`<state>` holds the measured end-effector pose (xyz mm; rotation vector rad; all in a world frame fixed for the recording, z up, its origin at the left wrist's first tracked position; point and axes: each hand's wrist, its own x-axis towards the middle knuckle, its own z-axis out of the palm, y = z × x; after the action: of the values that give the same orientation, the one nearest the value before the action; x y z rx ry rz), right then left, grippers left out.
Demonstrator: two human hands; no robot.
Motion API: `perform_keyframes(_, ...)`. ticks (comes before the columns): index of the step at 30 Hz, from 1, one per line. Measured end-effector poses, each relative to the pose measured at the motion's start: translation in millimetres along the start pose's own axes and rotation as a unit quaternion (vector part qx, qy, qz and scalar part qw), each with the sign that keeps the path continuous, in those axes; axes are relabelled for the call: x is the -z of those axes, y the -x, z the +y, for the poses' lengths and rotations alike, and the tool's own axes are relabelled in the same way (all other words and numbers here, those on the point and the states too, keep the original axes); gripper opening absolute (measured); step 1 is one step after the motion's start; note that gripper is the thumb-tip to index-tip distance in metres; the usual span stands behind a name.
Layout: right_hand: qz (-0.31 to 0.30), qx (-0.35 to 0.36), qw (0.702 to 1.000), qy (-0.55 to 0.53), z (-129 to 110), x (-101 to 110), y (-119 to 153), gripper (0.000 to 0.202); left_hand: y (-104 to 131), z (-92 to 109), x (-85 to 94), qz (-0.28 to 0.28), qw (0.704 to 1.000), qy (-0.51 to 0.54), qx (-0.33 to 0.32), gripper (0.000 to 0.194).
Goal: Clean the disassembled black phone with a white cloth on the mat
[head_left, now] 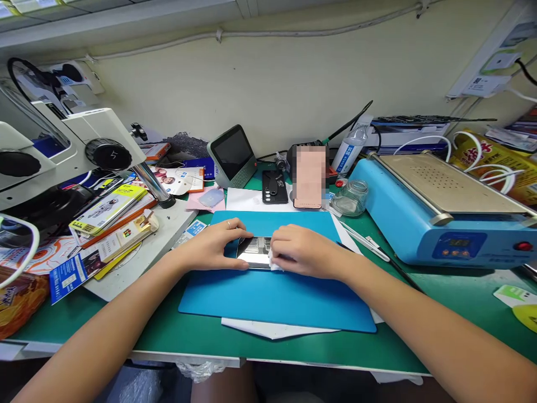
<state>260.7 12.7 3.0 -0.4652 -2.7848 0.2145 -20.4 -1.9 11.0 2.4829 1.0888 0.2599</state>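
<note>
A phone (254, 252) with a glossy, reflecting face lies across the blue mat (268, 299). Around its left end, my left hand (218, 245) grips it between the thumb and the fingers; a ring shows on one finger. My right hand (304, 252) is closed over a crumpled white tissue (274, 264) and presses it on the phone's right part. That end of the phone is hidden under the right hand. Behind the mat, a black phone (274, 187) with several camera lenses lies on white paper.
A microscope (108, 154) stands at left beside boxes (111, 210). To the right are white tweezers (369, 243), a glass jar (352, 197) and a blue heating plate machine (419, 224). A smart display (232, 157), a blurred upright panel (309, 176) and a water bottle (352, 148) stand behind.
</note>
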Motion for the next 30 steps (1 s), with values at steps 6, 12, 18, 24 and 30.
perform_keyframes(6,-0.013,-0.048,0.999,-0.007,1.6,8.9,4.7,0.016,0.1,-0.6,0.1,-0.009,1.000,-0.004,0.007,0.061)
perform_keyframes(12,-0.019,-0.047,0.998,-0.040,0.5,7.1,4.4,0.012,0.2,-2.0,-0.5,-0.007,1.000,-0.006,0.005,0.063)
perform_keyframes(18,-0.023,-0.034,0.997,-0.060,0.1,6.8,2.8,0.009,-0.3,-0.1,0.3,-0.007,1.000,-0.002,-0.001,0.061)
perform_keyframes(24,-0.007,-0.087,0.995,-0.052,1.1,4.7,2.4,0.011,-0.4,0.2,0.5,-0.007,1.000,-0.004,0.011,0.062)
perform_keyframes(30,0.002,-0.042,0.997,-0.067,-1.4,1.1,-0.5,0.008,-0.5,-1.2,-0.5,-0.005,1.000,0.004,0.001,0.061)
